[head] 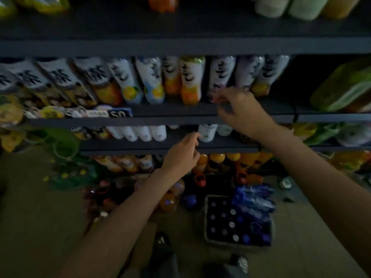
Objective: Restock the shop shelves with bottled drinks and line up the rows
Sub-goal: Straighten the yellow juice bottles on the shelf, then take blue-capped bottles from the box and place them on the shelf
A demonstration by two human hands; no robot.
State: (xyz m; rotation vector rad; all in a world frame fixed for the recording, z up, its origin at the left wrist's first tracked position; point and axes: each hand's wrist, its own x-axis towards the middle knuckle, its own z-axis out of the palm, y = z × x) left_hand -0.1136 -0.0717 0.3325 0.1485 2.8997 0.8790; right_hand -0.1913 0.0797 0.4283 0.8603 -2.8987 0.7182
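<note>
Head view: I take the middle shelf as landmark. Above its edge, my right hand reaches the base of a white-labelled bottle in the row; blur hides whether the fingers grip it. Below the shelf, my left hand, fingers loosely curled, touches a white bottle. Step in hand, as I judge: row alignment. Next move calls for squaring both bottles to the front

Your right hand reaches to the base of a white-labelled bottle on the middle shelf. Below that shelf, your left hand touches a white bottle with loosely curled fingers.
</note>
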